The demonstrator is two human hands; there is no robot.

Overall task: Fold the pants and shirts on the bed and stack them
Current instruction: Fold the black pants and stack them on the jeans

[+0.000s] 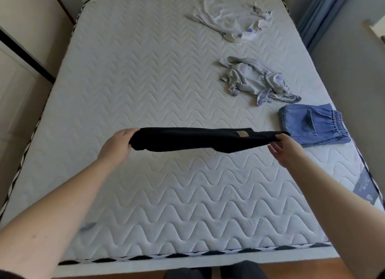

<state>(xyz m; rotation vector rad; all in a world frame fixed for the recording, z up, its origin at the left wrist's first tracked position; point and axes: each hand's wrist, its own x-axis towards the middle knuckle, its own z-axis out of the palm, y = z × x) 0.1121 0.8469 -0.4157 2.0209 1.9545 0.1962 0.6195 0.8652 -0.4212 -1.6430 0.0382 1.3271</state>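
Holding a folded pair of black pants [195,139] in the air above the bed [129,87], the person has one end in each hand: the left hand [117,146] curls its grip round the left end, and the right hand [285,148] pinches the right end between thumb and fingers. The pants hang just left of the folded blue jeans [312,125], which lie flat near the bed's right edge, and the right end of the black pair reaches almost to them. Judging by this, one garment is finished and a second is folded and likely about to go on top of the jeans to begin the stack. Two pieces remain untouched: a crumpled grey garment [258,82] lies just beyond the jeans, and a crumpled white shirt [231,18] lies farther beyond them, toward the head of the bed. So the task looks roughly half done, with both of these to fold and stack.
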